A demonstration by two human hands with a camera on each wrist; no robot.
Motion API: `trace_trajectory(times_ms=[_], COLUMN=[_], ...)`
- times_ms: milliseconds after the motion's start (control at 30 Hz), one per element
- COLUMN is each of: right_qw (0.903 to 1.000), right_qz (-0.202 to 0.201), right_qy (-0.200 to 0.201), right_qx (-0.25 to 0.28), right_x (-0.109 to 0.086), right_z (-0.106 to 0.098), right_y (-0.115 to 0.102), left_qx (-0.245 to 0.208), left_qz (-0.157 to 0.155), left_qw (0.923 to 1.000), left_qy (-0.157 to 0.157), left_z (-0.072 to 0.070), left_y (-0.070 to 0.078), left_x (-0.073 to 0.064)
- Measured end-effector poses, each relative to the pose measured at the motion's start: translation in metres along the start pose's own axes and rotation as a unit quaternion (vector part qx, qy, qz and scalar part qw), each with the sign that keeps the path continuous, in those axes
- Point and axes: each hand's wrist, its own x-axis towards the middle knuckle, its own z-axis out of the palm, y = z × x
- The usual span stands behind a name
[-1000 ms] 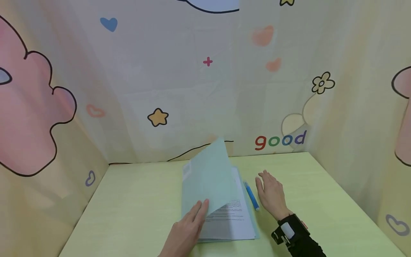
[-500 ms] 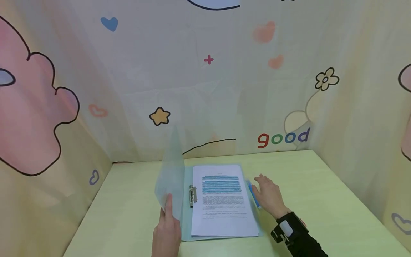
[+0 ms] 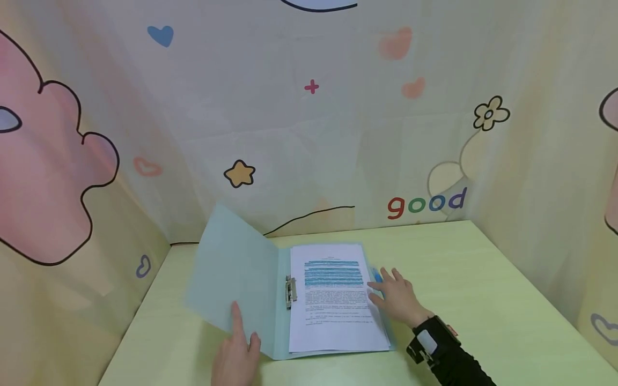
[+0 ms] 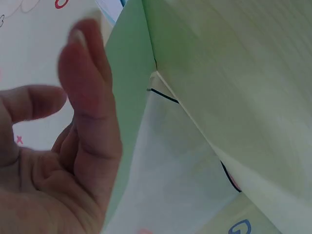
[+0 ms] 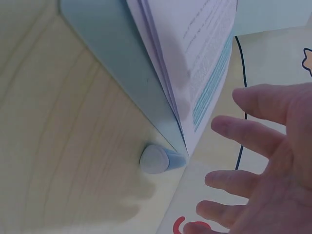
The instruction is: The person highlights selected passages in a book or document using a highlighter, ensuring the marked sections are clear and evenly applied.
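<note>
A light blue folder lies spread on the table, its front cover (image 3: 236, 262) swung to the left and still slanting up from the tabletop. Inside is a stack of printed paper (image 3: 338, 335), with blue highlighted lines near the top and a metal clip (image 3: 290, 292) at its left edge. My left hand (image 3: 235, 354) is at the cover's lower edge, index finger extended against its inner side. My right hand (image 3: 399, 301) hovers with spread fingers over the folder's right edge, partly hiding a blue marker (image 3: 377, 275). The marker's pale end (image 5: 154, 159) shows in the right wrist view.
The pale wooden table (image 3: 483, 300) reaches back to a printed curtain (image 3: 289, 107), which also closes in both sides. A black camera strap (image 3: 434, 343) sits on my right wrist.
My left hand has swung the cover from over the paper to the left, uncovering the sheets and clip. The right hand has shifted slightly left, over the marker.
</note>
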Motion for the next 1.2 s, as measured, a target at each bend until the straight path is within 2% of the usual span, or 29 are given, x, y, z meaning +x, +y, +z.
trace_trajectory(times_ms=[67,167,300,433,600,900,1133,1200], right_qw=[1.0,0.9998,0.999,0.9981,0.9976,0.9975,0.9973,0.9976], right_qz=[-0.001,0.007,0.024,0.033,0.034,0.033,0.036,0.033], right_qy=[-0.007,-0.018,-0.038,-0.052,-0.059,-0.057,-0.061,-0.06], right_qx=[0.003,0.005,0.002,0.005,0.013,0.023,0.016,0.016], right_x=[-0.001,-0.001,-0.002,-0.003,-0.003,-0.003,-0.003,-0.002], right_z=[0.0,0.0,0.002,0.003,0.003,-0.004,-0.002,-0.001], right_y=[-0.002,-0.005,-0.006,-0.006,-0.005,-0.008,-0.007,-0.006], left_qx=[0.022,0.056,0.11,0.145,0.153,0.16,0.151,0.144], left_qz=[-0.001,-0.019,-0.052,-0.066,-0.064,-0.054,-0.049,-0.045], left_qw=[0.9996,0.997,0.9891,0.9825,0.9809,0.977,0.9788,0.9812], left_qy=[-0.02,-0.049,-0.083,-0.097,-0.102,-0.13,-0.129,-0.12], left_z=[-0.001,0.0,0.003,0.006,0.009,0.012,0.008,0.005], left_y=[-0.003,-0.006,-0.009,-0.013,-0.02,-0.027,-0.027,-0.026], left_x=[0.0,0.0,0.003,0.007,0.009,0.009,0.011,0.014])
